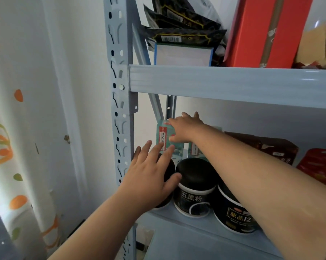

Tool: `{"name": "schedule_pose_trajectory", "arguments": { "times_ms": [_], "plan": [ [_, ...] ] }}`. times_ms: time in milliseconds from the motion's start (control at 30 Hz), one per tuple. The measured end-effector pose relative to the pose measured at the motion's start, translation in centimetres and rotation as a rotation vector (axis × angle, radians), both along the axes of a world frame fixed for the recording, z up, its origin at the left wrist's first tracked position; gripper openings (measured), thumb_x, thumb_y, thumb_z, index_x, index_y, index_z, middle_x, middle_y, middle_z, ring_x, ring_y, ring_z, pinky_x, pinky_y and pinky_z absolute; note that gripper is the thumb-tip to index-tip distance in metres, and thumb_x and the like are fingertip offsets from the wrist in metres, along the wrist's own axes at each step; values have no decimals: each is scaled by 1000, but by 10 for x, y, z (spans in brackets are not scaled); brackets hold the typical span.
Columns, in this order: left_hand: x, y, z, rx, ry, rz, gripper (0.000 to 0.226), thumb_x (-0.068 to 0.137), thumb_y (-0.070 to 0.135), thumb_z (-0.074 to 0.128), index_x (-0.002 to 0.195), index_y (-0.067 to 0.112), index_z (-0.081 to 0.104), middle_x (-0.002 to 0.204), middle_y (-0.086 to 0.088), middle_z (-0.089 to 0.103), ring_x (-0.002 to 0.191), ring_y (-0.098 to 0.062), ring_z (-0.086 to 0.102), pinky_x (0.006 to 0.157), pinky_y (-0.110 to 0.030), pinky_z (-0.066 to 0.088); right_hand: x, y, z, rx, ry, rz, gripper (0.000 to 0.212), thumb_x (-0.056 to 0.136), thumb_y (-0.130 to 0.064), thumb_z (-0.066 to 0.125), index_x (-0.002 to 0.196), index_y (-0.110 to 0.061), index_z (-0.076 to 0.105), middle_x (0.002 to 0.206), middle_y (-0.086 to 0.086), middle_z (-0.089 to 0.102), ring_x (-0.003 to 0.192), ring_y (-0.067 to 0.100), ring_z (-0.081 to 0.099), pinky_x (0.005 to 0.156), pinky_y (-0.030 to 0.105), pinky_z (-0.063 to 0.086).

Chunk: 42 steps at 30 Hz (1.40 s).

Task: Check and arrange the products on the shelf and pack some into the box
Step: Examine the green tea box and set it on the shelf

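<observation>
My right hand [184, 129] reaches deep into the middle shelf and grips the top of a pale green box with a red label [163, 136] standing at the back left. A second green box [194, 150] stands beside it, partly hidden by my arm. My left hand [152, 173] is spread open with straight fingers over the leftmost black-lidded jar [168, 170], which it mostly hides. Two more black jars stand at the shelf front: one with white characters [193, 188] and a larger one [233, 212] under my right forearm.
The grey metal shelf upright [119, 102] and beam [224, 81] frame the opening. A dark brown box [267, 147] and red package [320, 164] stand to the right. Above are black pouches [184, 29], a white box [182, 55] and a red box [259, 32]. A curtain [10, 128] hangs left.
</observation>
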State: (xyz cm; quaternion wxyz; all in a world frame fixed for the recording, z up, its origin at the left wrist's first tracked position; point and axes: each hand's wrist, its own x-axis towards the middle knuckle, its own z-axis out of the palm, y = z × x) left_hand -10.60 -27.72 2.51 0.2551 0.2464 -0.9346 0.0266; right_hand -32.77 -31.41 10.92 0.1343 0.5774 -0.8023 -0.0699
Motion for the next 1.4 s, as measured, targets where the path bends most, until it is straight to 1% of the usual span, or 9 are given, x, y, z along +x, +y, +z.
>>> {"name": "schedule_pose_trajectory", "arguments": {
  "times_ms": [167, 400, 467, 633, 800, 1000, 1133, 1233, 1400],
  "plan": [
    [-28, -14, 20, 1, 58, 11, 80, 91, 63, 16, 157, 21, 34, 158, -13, 40, 150, -41, 27, 123, -57, 19, -18, 19, 4, -30, 8, 52, 102, 83, -73, 59, 162, -26, 16, 168, 3, 23, 156, 32, 10, 120, 66, 14],
    [-91, -34, 51, -115, 33, -70, 83, 82, 57, 28, 146, 10, 50, 141, -15, 57, 134, -40, 49, 113, -58, 34, -46, 85, 16, -30, 48, 22, 105, 89, -61, 63, 165, -21, 2, 173, 2, 2, 159, 28, -5, 126, 59, 5],
    [-112, -35, 62, -141, -15, -84, 77, 86, 54, 38, 150, 11, 45, 145, -15, 53, 138, -39, 45, 116, -59, 30, -54, 103, 18, -20, 59, 23, 104, 89, -62, 62, 165, -21, 2, 173, 3, 0, 159, 28, -7, 126, 59, 4],
    [-166, -40, 76, -136, -326, -55, 89, 94, 53, 56, 163, 22, 9, 168, -7, 18, 157, -32, 3, 125, -58, 3, -72, 135, 14, -26, 34, 14, 101, 91, -65, 57, 164, -22, 3, 173, 2, 1, 159, 27, -7, 126, 58, 3],
    [-191, -50, 78, -74, -455, -51, 103, 85, 57, 69, 162, 29, 6, 167, -3, 22, 156, -33, 2, 122, -65, -1, -82, 157, 14, -39, -11, -10, 98, 92, -63, 57, 164, -23, 4, 173, 3, 3, 159, 27, -5, 126, 58, 6],
    [-177, -38, 82, -169, -370, -36, 79, 73, 65, 72, 136, 23, 49, 127, -6, 43, 128, -32, 35, 117, -57, 24, -84, 175, 14, -60, -53, -21, 95, 92, -59, 59, 164, -27, 5, 172, 1, 7, 159, 24, 0, 127, 53, 10],
    [-151, -16, 74, -226, -188, -92, 78, 71, 53, 77, 134, 16, 49, 129, -7, 42, 119, -30, 43, 104, -44, 40, -77, 192, 12, -141, -115, -2, 96, 88, -56, 66, 163, -32, 11, 169, -3, 18, 155, 19, 14, 122, 43, 27],
    [-124, -1, 63, -260, 98, -188, 77, 64, 31, 85, 130, 7, 53, 126, -15, 49, 110, -38, 52, 89, -51, 53, -66, 204, 5, -189, -155, 2, 99, 85, -55, 70, 162, -37, 11, 166, -7, 21, 151, 18, 23, 117, 41, 36],
    [-78, 28, 51, -295, 431, -254, 77, 59, 18, 88, 127, 7, 53, 120, -14, 53, 108, -36, 53, 78, -46, 56, -43, 215, -14, -321, -216, 40, 104, 78, -54, 78, 160, -39, 17, 160, -6, 30, 145, 18, 35, 111, 37, 42]
  ]
}}
